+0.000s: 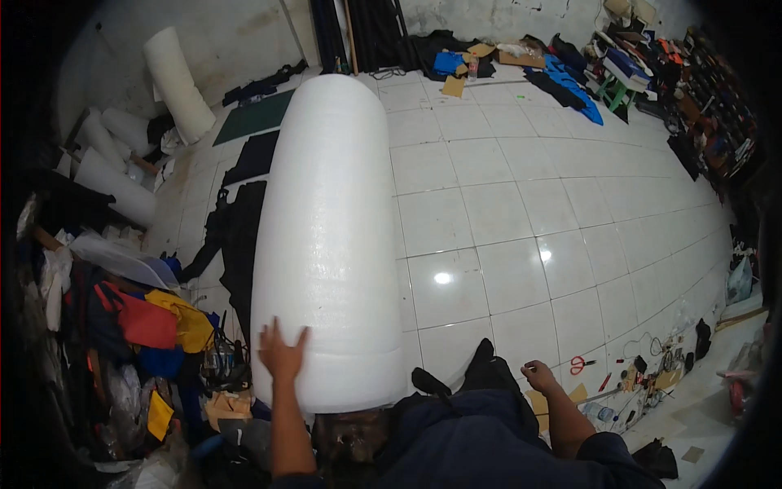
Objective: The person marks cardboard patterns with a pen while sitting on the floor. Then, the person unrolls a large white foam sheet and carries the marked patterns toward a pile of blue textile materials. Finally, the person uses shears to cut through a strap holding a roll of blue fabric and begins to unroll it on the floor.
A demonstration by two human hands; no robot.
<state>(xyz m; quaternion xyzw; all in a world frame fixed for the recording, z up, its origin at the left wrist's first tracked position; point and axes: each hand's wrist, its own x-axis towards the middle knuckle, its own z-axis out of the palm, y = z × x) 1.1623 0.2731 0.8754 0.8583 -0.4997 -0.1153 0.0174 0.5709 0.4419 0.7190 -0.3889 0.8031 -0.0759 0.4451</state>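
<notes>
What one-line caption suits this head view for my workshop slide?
Left hand flat on a large white foam roll lying on the tiled floor; right hand loosely curled, empty.

We count one big white foam roll (330,236) lying on the tiled floor (521,204), and four more white rolls (177,81) by the wall at the floor's far left corner, though that pile is partly hidden. We see two hands: the left hand (282,352) flat on the big roll's near end and the right hand (539,376) loosely curled above the floor's near edge. We make out one pair of red scissors (580,364) near the right edge and one green stool (617,90) at the far right corner.
</notes>
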